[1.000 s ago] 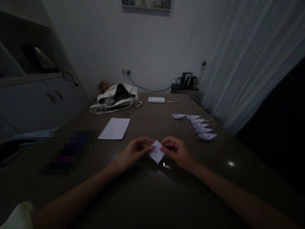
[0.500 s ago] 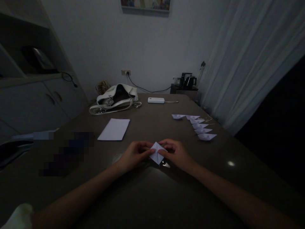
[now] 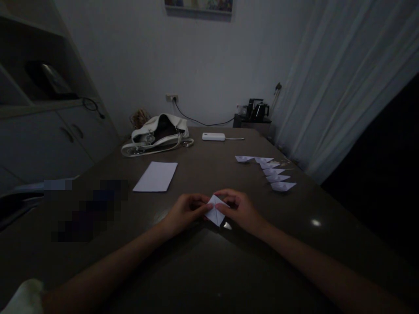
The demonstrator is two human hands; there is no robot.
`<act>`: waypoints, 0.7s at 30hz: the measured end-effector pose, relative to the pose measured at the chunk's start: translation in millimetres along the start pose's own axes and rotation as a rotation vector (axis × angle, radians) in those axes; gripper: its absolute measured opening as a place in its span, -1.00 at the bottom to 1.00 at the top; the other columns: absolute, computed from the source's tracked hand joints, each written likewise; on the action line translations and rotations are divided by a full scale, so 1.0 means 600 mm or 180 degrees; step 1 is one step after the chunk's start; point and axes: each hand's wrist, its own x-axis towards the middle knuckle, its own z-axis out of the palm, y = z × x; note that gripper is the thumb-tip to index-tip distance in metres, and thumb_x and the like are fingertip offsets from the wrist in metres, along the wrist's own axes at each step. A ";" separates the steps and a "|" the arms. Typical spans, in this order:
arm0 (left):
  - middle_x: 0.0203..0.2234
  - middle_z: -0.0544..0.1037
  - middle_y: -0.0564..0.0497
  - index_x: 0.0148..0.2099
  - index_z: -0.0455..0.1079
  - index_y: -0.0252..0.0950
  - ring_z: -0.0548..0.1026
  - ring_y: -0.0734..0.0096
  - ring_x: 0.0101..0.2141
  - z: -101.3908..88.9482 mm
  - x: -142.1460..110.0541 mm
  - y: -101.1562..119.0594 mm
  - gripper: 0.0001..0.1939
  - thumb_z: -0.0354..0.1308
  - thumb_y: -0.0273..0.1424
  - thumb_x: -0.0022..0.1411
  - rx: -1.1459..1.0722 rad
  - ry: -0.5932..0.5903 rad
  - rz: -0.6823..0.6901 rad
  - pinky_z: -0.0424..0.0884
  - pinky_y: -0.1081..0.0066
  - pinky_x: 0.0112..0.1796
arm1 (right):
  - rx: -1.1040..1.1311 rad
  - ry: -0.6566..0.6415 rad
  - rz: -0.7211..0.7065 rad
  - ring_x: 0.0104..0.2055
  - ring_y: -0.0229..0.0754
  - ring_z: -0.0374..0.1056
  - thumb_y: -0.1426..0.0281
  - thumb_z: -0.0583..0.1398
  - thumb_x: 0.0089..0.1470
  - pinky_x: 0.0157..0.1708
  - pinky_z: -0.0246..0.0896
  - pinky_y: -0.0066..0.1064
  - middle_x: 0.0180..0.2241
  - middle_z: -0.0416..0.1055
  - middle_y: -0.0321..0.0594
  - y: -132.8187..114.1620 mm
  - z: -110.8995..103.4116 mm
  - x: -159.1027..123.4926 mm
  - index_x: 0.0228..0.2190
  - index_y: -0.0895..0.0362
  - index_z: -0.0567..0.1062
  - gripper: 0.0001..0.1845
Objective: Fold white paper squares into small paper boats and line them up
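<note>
A small white folded paper piece, diamond-shaped, lies just above the dark table in front of me. My left hand pinches its left corner with curled fingers. From the other side, my right hand pinches the right corner, its fingers bent over the top edge. Both forearms reach in from the bottom of the view.
A flat white sheet lies beyond my left hand. Several folded paper boats sit in a row at the right. Farther back are a white handbag, a white power bank with a cable, and a curtain at the right.
The paper piece has narrowed a little between my hands. My right fingers have moved further over its top edge; both hands sit slightly closer together.
</note>
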 end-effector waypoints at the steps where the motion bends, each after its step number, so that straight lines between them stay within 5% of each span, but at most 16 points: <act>1: -0.42 0.55 -0.05 -0.21 0.44 -0.42 0.48 0.41 -0.42 0.000 0.000 -0.001 -0.71 0.19 -0.27 0.12 0.0001 -0.0011 0.0004 0.37 0.47 -0.39 | -0.0001 -0.0007 0.0012 -0.43 -0.24 0.38 0.33 0.23 0.00 -0.47 0.21 -0.46 -0.45 0.46 -0.24 0.001 0.000 0.000 -0.12 0.15 0.42 -0.64; 13: -0.36 0.57 -0.09 -0.15 0.46 -0.39 0.51 0.31 -0.34 0.003 -0.003 -0.002 -0.70 0.15 -0.27 0.16 0.0299 -0.0096 0.0156 0.40 0.41 -0.32 | 0.0180 -0.0085 0.0119 -0.38 -0.22 0.41 0.32 0.27 -0.07 -0.38 0.28 -0.39 -0.39 0.47 -0.21 0.002 -0.001 0.003 -0.21 0.15 0.43 -0.67; 21: -0.23 0.58 -0.09 -0.03 0.44 -0.35 0.51 0.28 -0.24 -0.001 -0.001 -0.003 -0.68 0.06 -0.31 0.24 0.0729 -0.0011 0.0358 0.38 0.41 -0.25 | 0.0090 0.0261 -0.0097 -0.41 -0.26 0.37 0.29 0.24 -0.02 -0.41 0.25 -0.43 -0.45 0.44 -0.26 0.003 -0.004 0.006 -0.41 0.14 0.42 -0.83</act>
